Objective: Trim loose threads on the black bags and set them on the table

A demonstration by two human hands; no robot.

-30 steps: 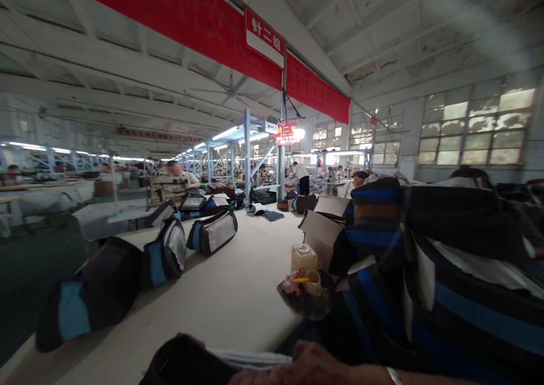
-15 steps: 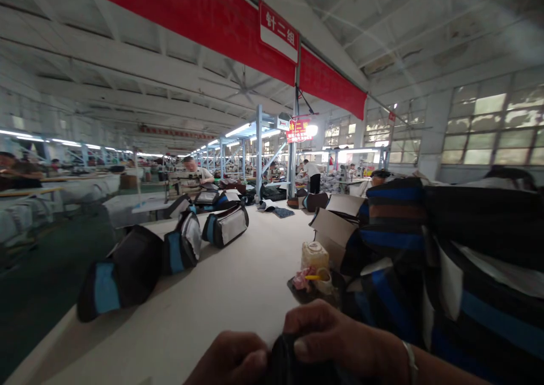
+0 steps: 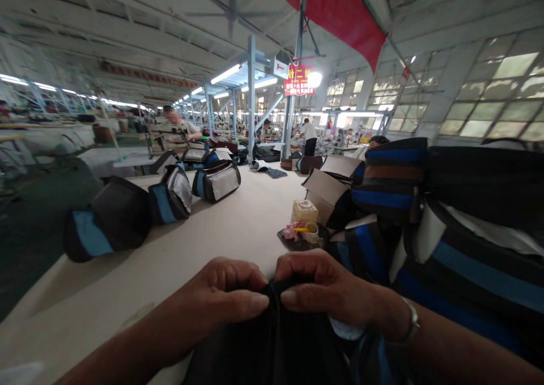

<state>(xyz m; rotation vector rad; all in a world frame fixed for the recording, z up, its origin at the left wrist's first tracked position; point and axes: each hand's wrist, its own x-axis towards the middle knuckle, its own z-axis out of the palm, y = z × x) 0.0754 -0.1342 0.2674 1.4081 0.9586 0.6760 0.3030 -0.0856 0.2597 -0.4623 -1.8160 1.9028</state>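
Left hand [image 3: 232,290], soft black fabric piece [image 3: 272,339], right hand [image 3: 325,291]: thumbs and fingers pinching its edge between them!
Beyond the left hand, three black fabric bags with light-blue bands [image 3: 165,201]; straight beyond both hands, one red hanging sign [image 3: 300,80], yellow "二组" readable, smaller lines not; rightward, black-and-blue fabric bags [image 3: 389,172] piled, too jumbled to count!

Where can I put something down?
On the pale table, between the striped pieces at left and the yellowish container, or between those pieces and the left arm. Stacked pieces crowd the right; left hand and right hand, holding dark material, fill the front middle.
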